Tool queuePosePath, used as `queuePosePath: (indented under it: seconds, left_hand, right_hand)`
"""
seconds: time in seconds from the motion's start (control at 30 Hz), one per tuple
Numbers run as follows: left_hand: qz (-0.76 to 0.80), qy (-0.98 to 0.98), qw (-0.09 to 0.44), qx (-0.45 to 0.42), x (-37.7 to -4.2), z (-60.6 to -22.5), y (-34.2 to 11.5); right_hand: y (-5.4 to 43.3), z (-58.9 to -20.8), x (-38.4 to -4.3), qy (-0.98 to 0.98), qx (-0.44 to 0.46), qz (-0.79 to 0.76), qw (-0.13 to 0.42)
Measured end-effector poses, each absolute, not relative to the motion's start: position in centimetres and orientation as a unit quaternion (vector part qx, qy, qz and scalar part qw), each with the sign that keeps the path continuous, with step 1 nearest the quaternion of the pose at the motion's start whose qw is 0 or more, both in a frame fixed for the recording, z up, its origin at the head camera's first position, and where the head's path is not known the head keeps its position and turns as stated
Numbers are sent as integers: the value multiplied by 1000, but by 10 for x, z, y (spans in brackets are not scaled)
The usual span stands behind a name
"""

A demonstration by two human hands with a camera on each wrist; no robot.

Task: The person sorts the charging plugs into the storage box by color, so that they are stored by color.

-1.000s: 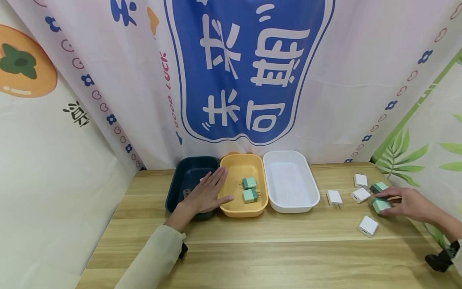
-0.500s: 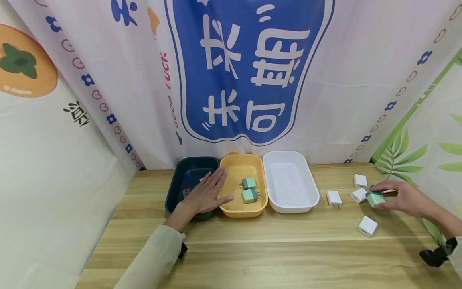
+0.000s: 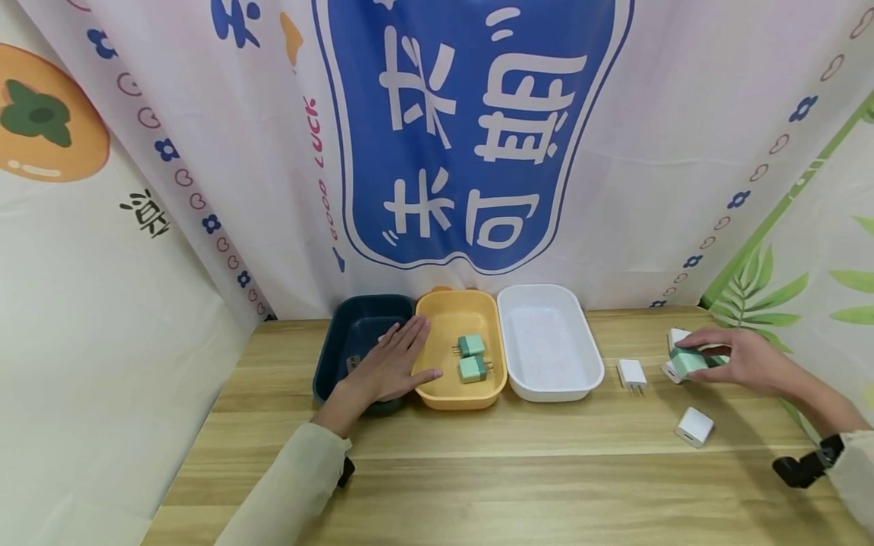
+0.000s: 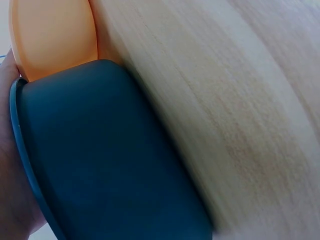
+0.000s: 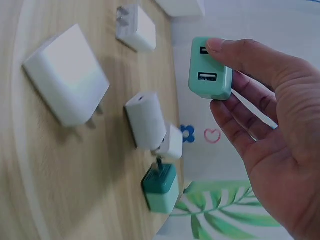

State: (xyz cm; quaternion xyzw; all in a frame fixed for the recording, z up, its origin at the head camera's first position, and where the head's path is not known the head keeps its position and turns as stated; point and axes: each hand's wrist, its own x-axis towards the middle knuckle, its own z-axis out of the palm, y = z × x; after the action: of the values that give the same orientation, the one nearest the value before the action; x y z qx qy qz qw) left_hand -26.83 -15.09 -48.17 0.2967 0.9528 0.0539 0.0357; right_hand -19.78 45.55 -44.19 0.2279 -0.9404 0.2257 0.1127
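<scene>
My right hand [image 3: 744, 364] pinches a green charger [image 3: 686, 364] between thumb and fingers. In the right wrist view this charger [image 5: 205, 85] is off the table, its two USB ports showing. Below it on the table are white chargers [image 5: 145, 120] and another two-tone green charger [image 5: 162, 187], mostly hidden behind the hand in the head view. My left hand [image 3: 385, 364] lies with straight fingers across the adjoining rims of the dark blue tray [image 3: 365, 322] and the yellow tray [image 3: 454, 311]. Two green chargers [image 3: 473, 369] lie in the yellow tray.
A white tray [image 3: 549, 341] stands right of the yellow one. Between it and my right hand lies a white charger [image 3: 631, 374]; another [image 3: 695, 427] sits nearer the front. A small greyish piece [image 3: 352, 362] is in the dark tray. A printed curtain [image 3: 635, 189] hangs behind.
My right hand has lifted the green charger and carried it left and slightly up, over the white chargers. The left hand has stayed in place.
</scene>
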Motion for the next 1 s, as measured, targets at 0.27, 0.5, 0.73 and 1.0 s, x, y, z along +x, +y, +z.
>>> queuePosePath:
  seconds: [0.27,0.5,0.73,1.0]
  left_hand:
    - [48,954,39,294,-269,-480,-151]
    - [46,954,36,294,-269,-480,-151]
    - [51,953,37,296,-268,-480,-150]
    - [53,952,31,299,-268,-480,-151]
  right_hand:
    - [430,-434,-209,-921,272,257,106]
    - [407,-427,-218,-912,292,267,106]
    - [384,-421,-221,-912,303,253,108]
    - [356,-415,-224,-898,329,279,79]
